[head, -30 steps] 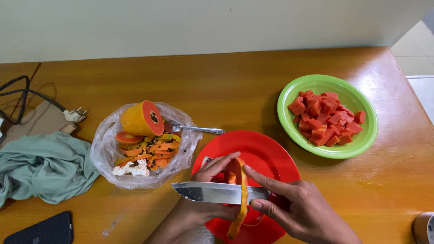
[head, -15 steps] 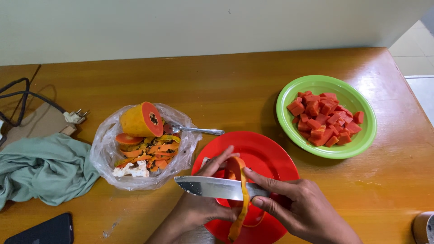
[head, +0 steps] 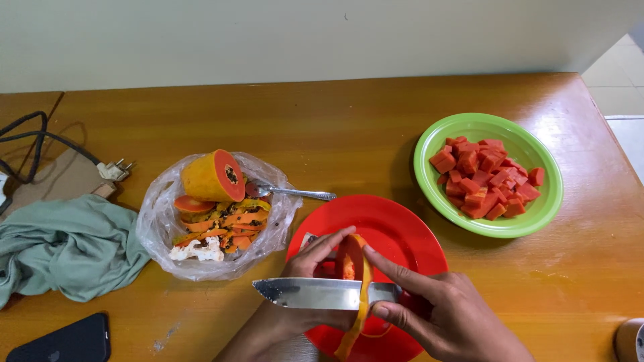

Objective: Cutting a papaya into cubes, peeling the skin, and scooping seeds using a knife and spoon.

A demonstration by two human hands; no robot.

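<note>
Over the red plate (head: 396,224) near the front edge of the table (head: 322,127), the left hand (head: 315,268) is gripping a papaya slice (head: 349,258), while the right hand (head: 443,315) is clamping a knife (head: 315,293) across it, with a strip of peel (head: 362,308) hanging over the blade. A green bowl (head: 543,201) of red cubes is sitting toward the right edge. A plastic bag (head: 157,221) of peels and half a papaya (head: 211,175) is lying to the left.

Wooden table (head: 349,127) with red plate (head: 396,224), green bowl (head: 537,208), plastic bag (head: 157,228), cloth (head: 67,248), phone (head: 64,342).
</note>
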